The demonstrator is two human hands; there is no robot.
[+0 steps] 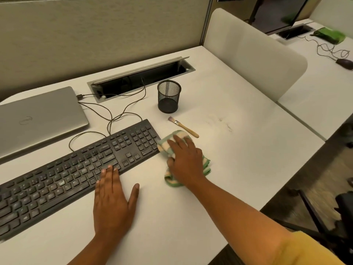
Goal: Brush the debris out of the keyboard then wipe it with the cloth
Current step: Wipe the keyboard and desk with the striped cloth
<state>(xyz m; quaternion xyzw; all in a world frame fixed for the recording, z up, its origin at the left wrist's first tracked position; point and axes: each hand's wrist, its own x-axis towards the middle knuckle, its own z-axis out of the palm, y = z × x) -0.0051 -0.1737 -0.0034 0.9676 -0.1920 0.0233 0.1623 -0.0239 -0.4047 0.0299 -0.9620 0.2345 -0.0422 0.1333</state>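
One keyboard [76,169], one cloth [169,143], one brush [183,127]

Sleeve [309,251]: mustard-yellow cloth on the right upper arm; plain; soft folds
Right arm [238,207]: bare from the sleeve's edge to the wrist
Left arm [91,251]: bare as far as it shows
Hands: left hand [112,203] and right hand [186,161] both bare; short pale nails on the left fingers [109,176]

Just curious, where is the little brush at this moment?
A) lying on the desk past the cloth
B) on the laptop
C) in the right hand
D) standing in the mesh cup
A: the brush lies untouched on the desk, just beyond the cloth under the right hand.
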